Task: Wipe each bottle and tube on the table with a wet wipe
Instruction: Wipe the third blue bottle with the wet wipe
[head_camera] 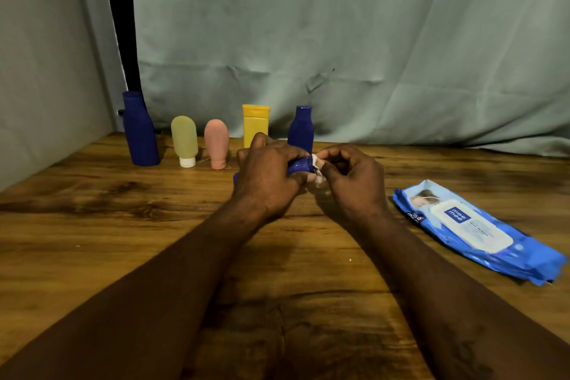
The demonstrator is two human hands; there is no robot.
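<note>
My left hand grips a small dark blue bottle held sideways above the table, most of it hidden by my fingers. My right hand pinches a white wet wipe against the bottle's right end. Along the back of the table stand a tall blue bottle, a pale yellow-green tube on its white cap, a pink tube, a yellow tube and a smaller blue bottle.
A blue pack of wet wipes lies flat on the wooden table to the right of my hands. A grey-green cloth backdrop hangs behind the table and along its left side.
</note>
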